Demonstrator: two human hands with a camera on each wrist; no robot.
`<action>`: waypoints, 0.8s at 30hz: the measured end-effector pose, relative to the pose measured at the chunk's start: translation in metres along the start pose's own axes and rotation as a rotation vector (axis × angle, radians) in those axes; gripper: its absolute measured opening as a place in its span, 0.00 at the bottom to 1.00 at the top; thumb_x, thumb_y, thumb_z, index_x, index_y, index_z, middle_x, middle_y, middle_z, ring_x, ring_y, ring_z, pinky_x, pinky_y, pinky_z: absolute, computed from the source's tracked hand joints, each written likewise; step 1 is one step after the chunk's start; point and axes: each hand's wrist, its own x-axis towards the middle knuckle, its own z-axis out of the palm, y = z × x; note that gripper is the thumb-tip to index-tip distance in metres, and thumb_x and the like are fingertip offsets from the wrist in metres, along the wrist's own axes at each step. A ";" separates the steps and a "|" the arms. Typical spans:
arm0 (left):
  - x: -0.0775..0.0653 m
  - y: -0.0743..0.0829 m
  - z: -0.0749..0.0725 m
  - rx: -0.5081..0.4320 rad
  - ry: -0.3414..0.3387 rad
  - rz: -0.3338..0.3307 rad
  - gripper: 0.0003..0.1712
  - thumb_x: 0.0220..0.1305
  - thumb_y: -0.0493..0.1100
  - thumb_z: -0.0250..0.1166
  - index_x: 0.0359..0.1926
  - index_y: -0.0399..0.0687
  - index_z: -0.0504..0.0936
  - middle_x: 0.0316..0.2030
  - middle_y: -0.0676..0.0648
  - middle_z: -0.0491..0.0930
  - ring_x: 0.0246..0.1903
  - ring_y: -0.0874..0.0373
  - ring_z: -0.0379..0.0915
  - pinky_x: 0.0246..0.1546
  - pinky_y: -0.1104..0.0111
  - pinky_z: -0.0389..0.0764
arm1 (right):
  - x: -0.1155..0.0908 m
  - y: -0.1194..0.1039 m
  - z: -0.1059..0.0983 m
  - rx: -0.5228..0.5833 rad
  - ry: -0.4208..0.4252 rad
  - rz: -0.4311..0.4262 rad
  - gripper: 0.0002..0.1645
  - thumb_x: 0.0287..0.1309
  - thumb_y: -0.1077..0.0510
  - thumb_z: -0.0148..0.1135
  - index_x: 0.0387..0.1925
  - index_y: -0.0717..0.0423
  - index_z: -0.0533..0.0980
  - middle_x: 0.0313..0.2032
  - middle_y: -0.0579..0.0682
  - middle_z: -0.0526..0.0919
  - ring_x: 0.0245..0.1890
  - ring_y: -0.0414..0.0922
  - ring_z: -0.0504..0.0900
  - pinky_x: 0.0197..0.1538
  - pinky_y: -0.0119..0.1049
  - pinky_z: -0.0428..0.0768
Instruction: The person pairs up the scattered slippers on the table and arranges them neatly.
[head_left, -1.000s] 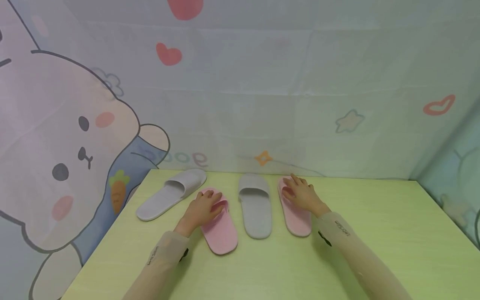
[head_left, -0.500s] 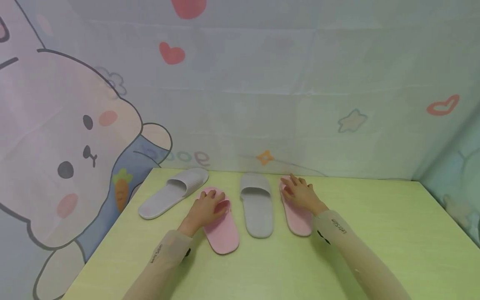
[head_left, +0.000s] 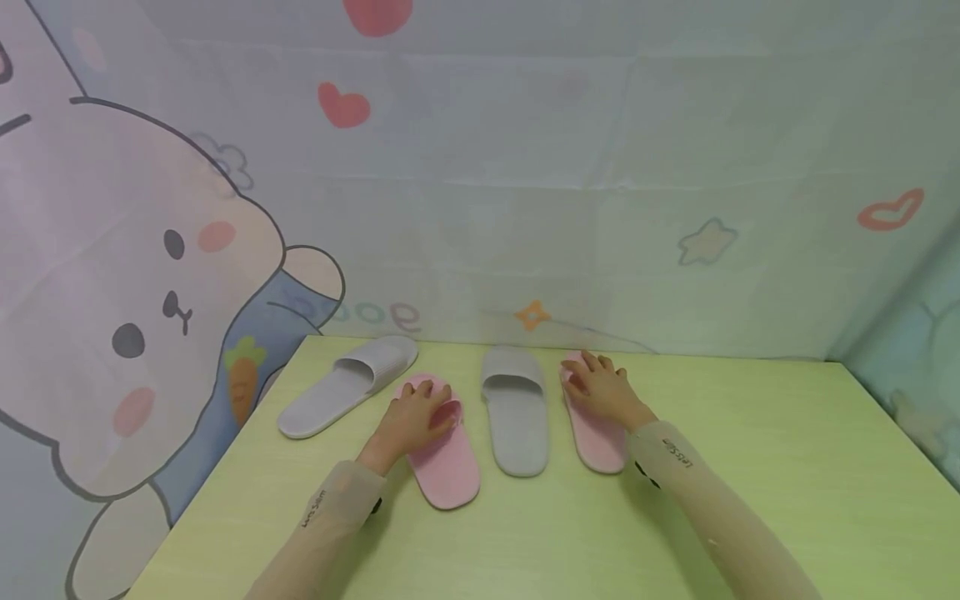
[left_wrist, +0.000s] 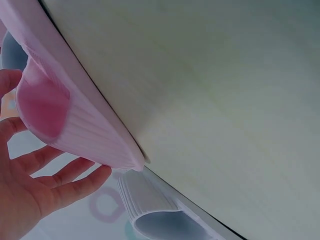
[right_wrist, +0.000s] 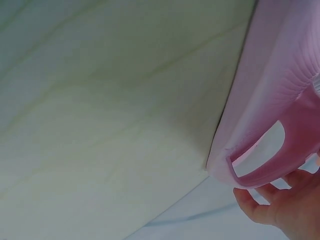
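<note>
Two pink slippers and two pale grey ones lie on the table in the head view. My left hand [head_left: 408, 419] rests over the upper of the left pink slipper [head_left: 447, 475]; in the left wrist view its spread fingertips touch the ribbed pink upper [left_wrist: 92, 132]. Over the front of the right pink slipper [head_left: 600, 446] is my right hand [head_left: 607, 394], and the right wrist view has its fingers at the edge of that slipper [right_wrist: 265, 100]. A grey slipper [head_left: 517, 433] lies straight between the pink pair. Parts of both pink uppers are hidden by the hands.
The other grey slipper [head_left: 326, 407] lies slanted at the far left. A light green-yellow table [head_left: 750, 450] extends to the right of the hands. Behind its back edge hangs a cloth backdrop [head_left: 480, 233] with a printed rabbit, hearts and stars.
The head view has shifted very slightly. Both hands stay on the pink slippers, and the slippers keep their places.
</note>
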 end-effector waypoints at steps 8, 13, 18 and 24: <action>-0.002 0.002 0.001 0.052 0.016 0.003 0.20 0.55 0.53 0.59 0.48 0.53 0.70 0.43 0.41 0.72 0.36 0.45 0.66 0.29 0.55 0.71 | -0.001 0.001 0.001 -0.024 0.016 -0.011 0.27 0.60 0.45 0.46 0.60 0.46 0.63 0.62 0.64 0.60 0.59 0.66 0.60 0.50 0.66 0.60; -0.003 0.002 0.001 0.084 0.004 0.001 0.25 0.53 0.55 0.60 0.51 0.53 0.68 0.44 0.41 0.71 0.37 0.45 0.65 0.30 0.56 0.70 | -0.002 0.000 0.001 -0.037 0.016 -0.019 0.26 0.60 0.44 0.46 0.60 0.45 0.63 0.62 0.64 0.60 0.59 0.66 0.60 0.50 0.66 0.61; -0.003 0.003 -0.001 0.080 -0.015 -0.005 0.28 0.52 0.56 0.62 0.52 0.53 0.68 0.45 0.41 0.71 0.38 0.45 0.65 0.31 0.55 0.71 | -0.004 0.001 -0.001 -0.038 0.012 -0.024 0.27 0.60 0.44 0.46 0.59 0.46 0.63 0.62 0.64 0.61 0.58 0.66 0.61 0.49 0.66 0.62; -0.003 0.003 0.000 0.045 -0.033 -0.011 0.28 0.52 0.56 0.62 0.53 0.52 0.68 0.46 0.39 0.70 0.39 0.44 0.64 0.32 0.55 0.72 | -0.007 0.003 0.001 -0.040 0.022 -0.031 0.26 0.60 0.44 0.47 0.59 0.45 0.64 0.61 0.64 0.62 0.57 0.66 0.62 0.48 0.67 0.62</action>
